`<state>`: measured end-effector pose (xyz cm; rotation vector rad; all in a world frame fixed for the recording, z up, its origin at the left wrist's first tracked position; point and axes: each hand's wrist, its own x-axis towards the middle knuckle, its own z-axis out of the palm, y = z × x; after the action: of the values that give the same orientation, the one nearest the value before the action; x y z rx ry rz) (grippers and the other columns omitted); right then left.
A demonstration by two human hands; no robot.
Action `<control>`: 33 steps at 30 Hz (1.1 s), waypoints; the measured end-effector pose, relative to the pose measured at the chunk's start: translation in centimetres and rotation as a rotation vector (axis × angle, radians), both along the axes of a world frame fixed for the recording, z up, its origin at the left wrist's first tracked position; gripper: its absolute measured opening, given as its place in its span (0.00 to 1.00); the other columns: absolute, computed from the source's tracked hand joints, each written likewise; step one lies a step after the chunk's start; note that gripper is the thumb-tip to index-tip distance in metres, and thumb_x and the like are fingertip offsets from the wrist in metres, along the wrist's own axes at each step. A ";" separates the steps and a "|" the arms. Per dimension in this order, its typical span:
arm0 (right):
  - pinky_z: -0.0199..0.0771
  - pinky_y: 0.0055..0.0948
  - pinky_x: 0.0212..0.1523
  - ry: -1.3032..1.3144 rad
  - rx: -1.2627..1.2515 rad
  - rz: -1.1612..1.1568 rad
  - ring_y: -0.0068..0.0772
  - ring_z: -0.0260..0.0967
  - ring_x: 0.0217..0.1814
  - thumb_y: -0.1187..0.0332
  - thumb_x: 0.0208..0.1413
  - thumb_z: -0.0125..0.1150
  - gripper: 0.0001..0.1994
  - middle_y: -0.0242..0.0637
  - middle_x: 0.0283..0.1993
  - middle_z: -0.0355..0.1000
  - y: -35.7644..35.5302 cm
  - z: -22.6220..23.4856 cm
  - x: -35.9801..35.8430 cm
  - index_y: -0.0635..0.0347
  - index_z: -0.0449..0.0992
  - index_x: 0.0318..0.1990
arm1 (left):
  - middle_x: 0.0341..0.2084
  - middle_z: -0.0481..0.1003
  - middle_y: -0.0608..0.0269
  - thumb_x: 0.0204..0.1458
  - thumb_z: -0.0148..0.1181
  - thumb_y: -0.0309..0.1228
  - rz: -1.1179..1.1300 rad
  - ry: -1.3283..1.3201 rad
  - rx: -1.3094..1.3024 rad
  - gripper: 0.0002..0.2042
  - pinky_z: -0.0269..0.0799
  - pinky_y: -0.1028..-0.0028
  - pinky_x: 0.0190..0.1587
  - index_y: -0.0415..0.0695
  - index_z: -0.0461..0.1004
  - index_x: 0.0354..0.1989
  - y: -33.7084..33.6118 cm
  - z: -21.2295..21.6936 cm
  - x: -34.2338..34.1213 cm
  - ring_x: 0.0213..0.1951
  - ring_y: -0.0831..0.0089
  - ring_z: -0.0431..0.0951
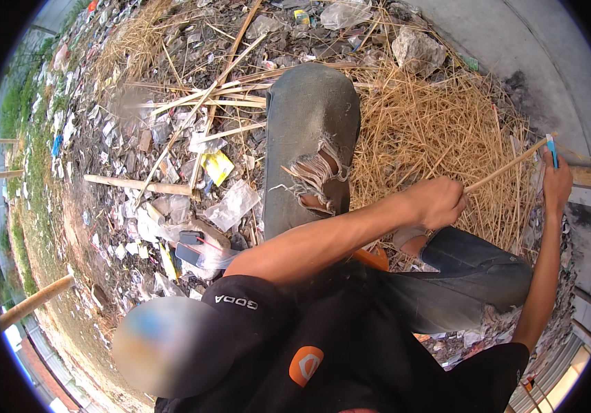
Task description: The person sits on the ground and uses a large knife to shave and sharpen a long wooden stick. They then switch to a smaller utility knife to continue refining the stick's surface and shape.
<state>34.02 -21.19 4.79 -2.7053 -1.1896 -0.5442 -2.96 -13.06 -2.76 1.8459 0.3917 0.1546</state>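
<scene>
Left hand (438, 201) grips a bamboo strip (509, 166); right hand (555, 180) holds a blue-handled knife (552, 149) at its tip; straw pile (419, 131) suggests trimming well underway.

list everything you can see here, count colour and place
thin stick: one, pale tan, held between both hands at right
small blade tool: one, blue, in the right hand at the stick's far end
straw pile: one, golden, under the hands
litter: many scraps, white, grey and yellow, left ground
bamboo lengths: several, tan, among the litter
concrete slab: one, grey, top right
torn jeans: one pair, grey, centre
left hand: grip shut on the stick
right hand: grip shut on tool and stick
</scene>
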 end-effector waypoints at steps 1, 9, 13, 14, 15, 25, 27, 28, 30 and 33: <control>0.70 0.39 0.43 0.002 0.006 0.028 0.46 0.74 0.37 0.39 0.58 0.61 0.32 0.50 0.34 0.79 0.1 0.3 -0.1 0.64 0.82 0.49 | 0.23 0.76 0.39 0.63 0.44 0.38 0.004 -0.005 -0.002 0.19 0.74 0.51 0.39 0.31 0.73 0.35 0.2 0.1 0.0 0.30 0.41 0.78; 0.62 0.28 0.30 0.364 0.158 0.342 0.23 0.59 0.25 0.49 0.56 0.69 0.24 0.28 0.21 0.62 -0.9 0.5 -0.5 0.64 0.80 0.46 | 0.21 0.75 0.42 0.65 0.46 0.41 0.077 -0.018 0.001 0.21 0.72 0.53 0.36 0.31 0.73 0.34 2.2 0.7 -1.4 0.29 0.46 0.78; 0.63 0.28 0.30 0.231 0.219 0.193 0.22 0.58 0.26 0.50 0.57 0.69 0.24 0.26 0.21 0.60 0.5 2.6 -6.6 0.62 0.80 0.49 | 0.21 0.73 0.47 0.66 0.47 0.42 -0.036 -0.002 -0.042 0.21 0.69 0.56 0.35 0.32 0.72 0.36 2.0 0.2 -3.1 0.28 0.53 0.76; 0.65 0.28 0.32 0.244 0.219 0.217 0.23 0.61 0.28 0.50 0.57 0.69 0.24 0.28 0.23 0.63 0.3 2.6 -6.3 0.62 0.80 0.50 | 0.21 0.72 0.49 0.67 0.47 0.42 -0.066 0.012 -0.066 0.21 0.68 0.58 0.35 0.32 0.71 0.36 1.8 0.3 -3.6 0.27 0.55 0.75; 0.67 0.28 0.34 0.253 0.219 0.236 0.24 0.63 0.30 0.49 0.58 0.69 0.25 0.30 0.26 0.66 0.0 2.3 -5.7 0.62 0.80 0.52 | 0.21 0.71 0.51 0.67 0.47 0.43 -0.103 0.025 -0.089 0.21 0.68 0.59 0.34 0.33 0.71 0.37 1.7 0.3 -3.9 0.27 0.58 0.73; 0.76 0.37 0.44 0.086 0.093 0.422 0.37 0.76 0.43 0.48 0.58 0.67 0.22 0.33 0.51 0.74 -1.9 1.5 -2.3 0.53 0.82 0.52 | 0.18 0.64 0.67 0.69 0.47 0.45 -0.165 0.179 -0.172 0.20 0.62 0.69 0.27 0.38 0.68 0.32 1.5 0.6 -5.4 0.23 0.77 0.63; 0.76 0.38 0.44 0.083 0.076 0.463 0.38 0.76 0.43 0.50 0.58 0.67 0.20 0.31 0.52 0.73 -2.0 1.2 -2.2 0.52 0.82 0.51 | 0.17 0.65 0.61 0.69 0.47 0.45 -0.181 0.193 -0.156 0.21 0.63 0.65 0.29 0.36 0.69 0.35 1.5 0.6 -5.3 0.23 0.72 0.64; 0.76 0.38 0.44 0.082 0.069 0.485 0.38 0.76 0.43 0.51 0.58 0.67 0.19 0.30 0.53 0.73 -2.0 1.3 -2.2 0.52 0.82 0.50 | 0.16 0.65 0.58 0.69 0.47 0.45 -0.187 0.200 -0.146 0.21 0.64 0.62 0.30 0.35 0.70 0.37 1.5 0.6 -5.2 0.23 0.69 0.65; 0.76 0.39 0.44 0.142 0.072 0.516 0.38 0.77 0.42 0.55 0.59 0.66 0.15 0.30 0.50 0.76 -2.0 1.4 -1.8 0.52 0.82 0.48 | 0.16 0.65 0.60 0.68 0.47 0.46 -0.192 0.210 -0.145 0.22 0.64 0.63 0.30 0.35 0.70 0.36 1.4 0.5 -5.0 0.23 0.70 0.65; 0.75 0.38 0.45 0.242 0.120 0.487 0.38 0.78 0.43 0.58 0.61 0.65 0.13 0.33 0.45 0.79 -2.0 0.9 -1.2 0.54 0.82 0.46 | 0.17 0.65 0.64 0.68 0.47 0.47 -0.191 0.213 -0.167 0.23 0.63 0.65 0.28 0.36 0.69 0.34 1.3 0.3 -5.0 0.23 0.73 0.64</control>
<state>32.77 -23.22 5.65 -2.1865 -1.6043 -0.2037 -7.93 -11.79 -2.49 1.7282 0.3615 -0.2015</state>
